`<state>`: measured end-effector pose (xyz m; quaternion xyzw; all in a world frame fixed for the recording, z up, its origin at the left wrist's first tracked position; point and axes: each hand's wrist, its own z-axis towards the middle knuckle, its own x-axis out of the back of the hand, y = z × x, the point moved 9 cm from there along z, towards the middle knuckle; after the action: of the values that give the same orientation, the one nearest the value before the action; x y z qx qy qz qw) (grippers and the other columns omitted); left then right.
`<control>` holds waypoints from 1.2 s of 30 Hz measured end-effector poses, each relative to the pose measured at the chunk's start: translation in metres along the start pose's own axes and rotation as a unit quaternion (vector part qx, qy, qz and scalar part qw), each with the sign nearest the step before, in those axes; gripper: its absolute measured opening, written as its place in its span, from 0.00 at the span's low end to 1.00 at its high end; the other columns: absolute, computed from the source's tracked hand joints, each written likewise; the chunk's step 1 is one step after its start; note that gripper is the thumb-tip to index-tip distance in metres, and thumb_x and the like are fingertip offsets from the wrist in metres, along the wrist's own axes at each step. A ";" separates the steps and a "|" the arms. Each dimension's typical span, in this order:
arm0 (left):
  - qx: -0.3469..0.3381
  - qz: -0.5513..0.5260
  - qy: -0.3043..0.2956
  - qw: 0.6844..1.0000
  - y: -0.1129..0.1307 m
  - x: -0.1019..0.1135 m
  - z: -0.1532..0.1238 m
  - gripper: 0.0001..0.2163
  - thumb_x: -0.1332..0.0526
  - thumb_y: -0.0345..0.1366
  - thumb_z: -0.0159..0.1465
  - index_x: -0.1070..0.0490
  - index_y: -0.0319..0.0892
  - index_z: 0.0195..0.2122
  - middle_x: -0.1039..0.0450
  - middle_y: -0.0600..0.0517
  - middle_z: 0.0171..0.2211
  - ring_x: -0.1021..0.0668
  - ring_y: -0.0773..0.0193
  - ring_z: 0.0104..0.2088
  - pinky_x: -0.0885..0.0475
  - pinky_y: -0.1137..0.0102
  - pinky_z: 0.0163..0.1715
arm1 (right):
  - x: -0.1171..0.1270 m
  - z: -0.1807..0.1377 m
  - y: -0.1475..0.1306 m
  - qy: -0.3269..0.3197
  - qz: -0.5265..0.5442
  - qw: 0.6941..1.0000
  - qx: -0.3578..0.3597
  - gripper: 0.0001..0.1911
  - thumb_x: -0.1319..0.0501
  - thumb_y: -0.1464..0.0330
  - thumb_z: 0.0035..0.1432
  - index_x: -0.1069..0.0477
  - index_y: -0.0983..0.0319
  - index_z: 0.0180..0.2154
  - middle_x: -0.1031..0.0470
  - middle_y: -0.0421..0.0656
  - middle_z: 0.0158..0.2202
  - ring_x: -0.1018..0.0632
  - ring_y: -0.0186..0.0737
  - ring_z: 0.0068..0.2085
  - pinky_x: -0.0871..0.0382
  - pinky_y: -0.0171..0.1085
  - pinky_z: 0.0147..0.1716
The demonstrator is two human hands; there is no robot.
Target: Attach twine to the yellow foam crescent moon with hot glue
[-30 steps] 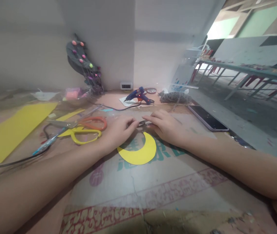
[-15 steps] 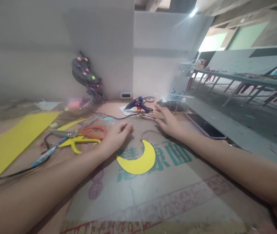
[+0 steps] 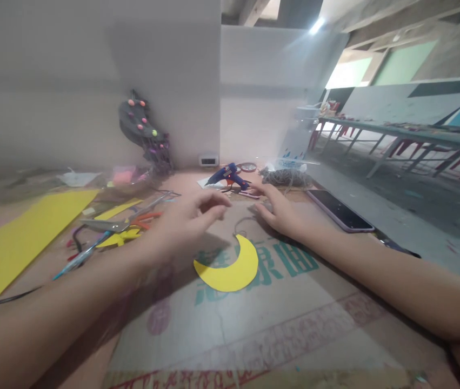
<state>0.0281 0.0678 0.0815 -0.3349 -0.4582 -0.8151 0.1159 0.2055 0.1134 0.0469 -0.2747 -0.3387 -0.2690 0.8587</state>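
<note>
A yellow crescent moon cutout (image 3: pixel 235 275) lies flat on the printed cardboard (image 3: pixel 294 324), with a thin grey cord (image 3: pixel 241 220) at its upper tip. My left hand (image 3: pixel 191 216) is raised above the board, up and left of the moon, fingers curved and apart with nothing between them. On the other side, my right hand (image 3: pixel 276 209) rests with spread fingers near the blue glue gun (image 3: pixel 228 176); no object shows in its grasp. Scissors with orange handles (image 3: pixel 110 224) and another yellow-handled pair (image 3: pixel 122 236) lie left of my left hand, partly hidden by it.
At the left lies a yellow sheet (image 3: pixel 31 237). A dark moon ornament with pompoms (image 3: pixel 140 124) stands at the back, near a small digital clock (image 3: pixel 208 160). Grey yarn (image 3: pixel 288 177) and a phone (image 3: pixel 340 210) are at the right, by the table's edge.
My left hand has lifted and opened from a loose fist, moving over the scissors' handles. My right hand has shifted slightly down and left. The crescent has stayed put.
</note>
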 end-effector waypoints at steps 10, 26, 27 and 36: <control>0.040 0.054 0.016 0.998 -0.056 -0.033 -0.003 0.15 0.52 0.33 0.66 0.28 0.44 0.47 0.25 0.49 0.43 0.24 0.58 0.44 0.31 0.64 0.46 | -0.007 -0.002 -0.017 -0.039 -0.014 0.998 0.048 0.22 0.45 0.69 0.63 0.38 0.62 0.58 0.30 0.54 0.55 0.28 0.51 0.55 0.33 0.53 0.53; 0.045 0.070 0.026 0.996 -0.046 -0.026 -0.003 0.13 0.51 0.35 0.67 0.31 0.41 0.47 0.27 0.50 0.38 0.26 0.60 0.38 0.33 0.67 0.41 | 0.018 0.009 -0.022 0.013 0.102 0.995 0.009 0.12 0.41 0.66 0.61 0.30 0.64 0.45 0.27 0.51 0.45 0.26 0.45 0.46 0.32 0.48 0.50; 0.055 0.072 0.020 0.996 -0.048 -0.027 -0.003 0.13 0.51 0.36 0.67 0.31 0.41 0.47 0.27 0.51 0.34 0.26 0.60 0.36 0.33 0.67 0.38 | 0.024 0.012 -0.020 0.014 0.162 0.986 -0.033 0.09 0.41 0.63 0.61 0.30 0.63 0.39 0.26 0.47 0.39 0.25 0.42 0.41 0.30 0.46 0.47; 0.087 -0.043 -0.006 0.995 -0.074 -0.040 0.001 0.13 0.47 0.38 0.65 0.33 0.43 0.49 0.26 0.53 0.30 0.25 0.64 0.29 0.34 0.71 0.28 | -0.012 -0.062 -0.120 -0.566 0.445 0.691 -0.056 0.29 0.44 0.46 0.60 0.33 0.62 0.20 0.35 0.36 0.19 0.31 0.30 0.25 0.38 0.43 0.59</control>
<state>0.0216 0.1052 0.0065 -0.3084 -0.5419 -0.7746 0.1063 0.1470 -0.0084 0.0345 -0.5408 -0.5832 0.3333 0.5063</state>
